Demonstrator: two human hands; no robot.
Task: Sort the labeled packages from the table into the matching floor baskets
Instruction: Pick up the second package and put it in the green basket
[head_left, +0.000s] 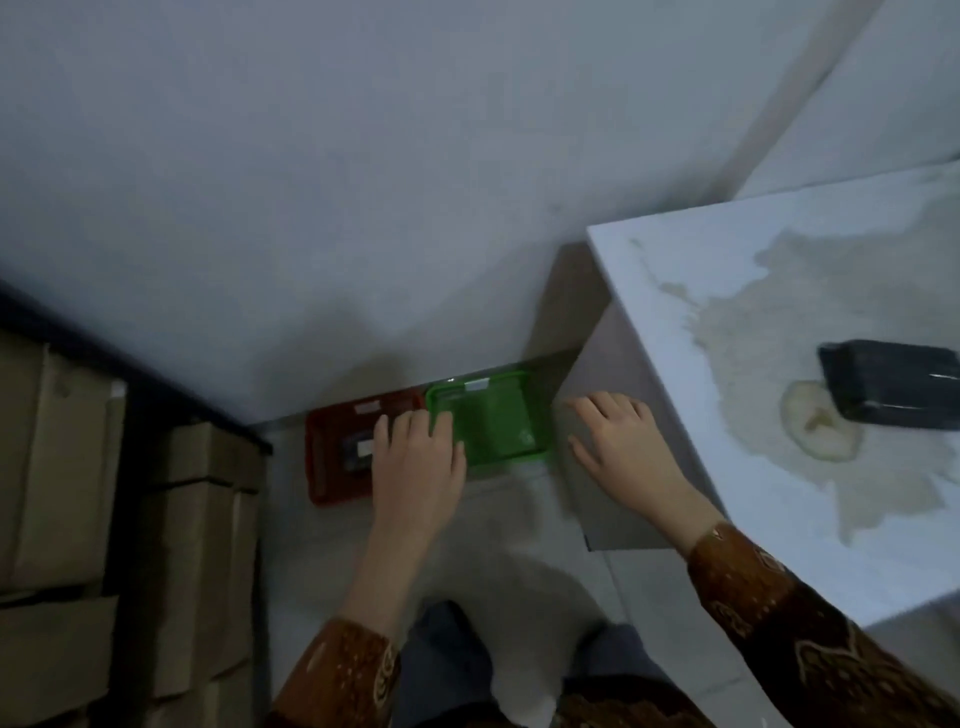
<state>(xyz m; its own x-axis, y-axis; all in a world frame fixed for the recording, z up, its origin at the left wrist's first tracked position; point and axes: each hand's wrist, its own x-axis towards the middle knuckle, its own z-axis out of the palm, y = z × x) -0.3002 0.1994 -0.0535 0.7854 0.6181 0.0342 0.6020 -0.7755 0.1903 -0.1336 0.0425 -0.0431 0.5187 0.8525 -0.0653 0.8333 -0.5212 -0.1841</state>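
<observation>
A red basket (327, 467) and a green basket (493, 421) stand side by side on the floor against the wall. A dark package with a white label (357, 451) lies in the red basket. The green basket looks empty. My left hand (418, 462) hovers over the seam between the two baskets, fingers spread, holding nothing. Beside the table's side panel, my right hand (621, 447) is open and empty. A black package (891, 384) lies on the white table (675, 270) at the right.
Stacked cardboard boxes (62, 467) fill the left side, close to the red basket. The table top carries a large beige stain (779, 332). A pale wall rises behind the baskets. My legs show at the bottom of the view.
</observation>
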